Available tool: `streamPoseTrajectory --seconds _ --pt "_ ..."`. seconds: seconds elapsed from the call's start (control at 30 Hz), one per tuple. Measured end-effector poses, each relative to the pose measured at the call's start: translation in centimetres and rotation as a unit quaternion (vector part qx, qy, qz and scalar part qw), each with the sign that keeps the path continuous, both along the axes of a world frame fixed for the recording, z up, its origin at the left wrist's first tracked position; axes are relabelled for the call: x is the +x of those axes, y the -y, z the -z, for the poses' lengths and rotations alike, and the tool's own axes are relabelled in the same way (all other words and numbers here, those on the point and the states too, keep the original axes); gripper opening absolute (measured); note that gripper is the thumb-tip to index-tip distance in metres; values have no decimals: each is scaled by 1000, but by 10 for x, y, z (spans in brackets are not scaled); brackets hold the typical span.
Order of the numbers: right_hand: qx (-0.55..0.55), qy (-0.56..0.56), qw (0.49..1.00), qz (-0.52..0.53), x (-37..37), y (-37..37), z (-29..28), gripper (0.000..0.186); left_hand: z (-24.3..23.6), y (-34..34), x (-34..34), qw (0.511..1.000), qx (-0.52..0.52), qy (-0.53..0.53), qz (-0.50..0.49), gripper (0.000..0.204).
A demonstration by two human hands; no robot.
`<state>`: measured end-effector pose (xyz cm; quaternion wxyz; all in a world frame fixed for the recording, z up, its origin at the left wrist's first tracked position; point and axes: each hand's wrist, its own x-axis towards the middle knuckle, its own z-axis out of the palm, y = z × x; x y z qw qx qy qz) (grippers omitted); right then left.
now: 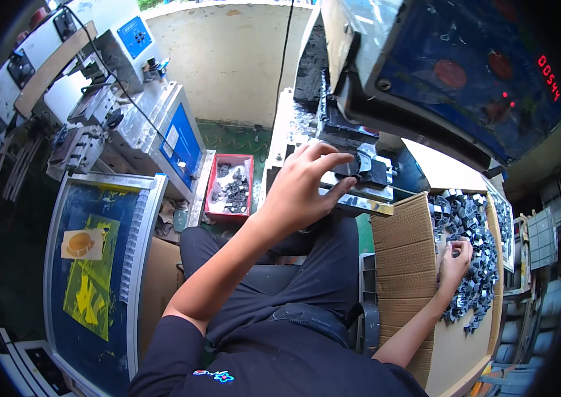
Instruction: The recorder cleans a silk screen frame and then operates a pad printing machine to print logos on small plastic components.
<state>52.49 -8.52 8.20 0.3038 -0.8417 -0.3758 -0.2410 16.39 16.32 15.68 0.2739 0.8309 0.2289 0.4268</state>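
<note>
My left hand point(308, 180) reaches over the machine's work fixture point(376, 173), its thumb and index finger closed around a small dark plastic part point(348, 168) seated there. Just behind the fingertips sits a black block point(343, 126) under the machine head. Off to the right, my right hand point(456, 261) is inside a cardboard box point(403, 255) heaped with small black and grey plastic parts point(469, 291). Its fingertips are pinched together, with a bit of dark plastic between them; the exact shape of that piece is hidden.
The machine's blue control panel point(466, 66) with red lit digits overhangs the right side. A red box point(229, 188) of similar parts stands on the floor. At left are a framed printing screen point(102, 264) and another blue-and-white machine point(161, 132). A black cable point(284, 59) hangs behind.
</note>
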Motion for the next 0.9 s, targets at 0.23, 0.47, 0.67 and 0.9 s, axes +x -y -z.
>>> streamPoseTrajectory --seconds 0.23,0.47,0.67,0.9 --pt "195 -230 949 -90 -16 -3 -20 19 4 -14 44 998 -15 -66 -5 48" --pt "325 -340 836 -281 -73 -67 -60 34 6 -18 43 998 47 -28 -8 37" --pt "252 -311 833 -381 -110 -128 -57 22 2 4 -44 998 -6 8 -64 36" --pt "55 -215 875 -429 -148 -171 -72 16 63 56 -269 907 -162 -99 -376 32"
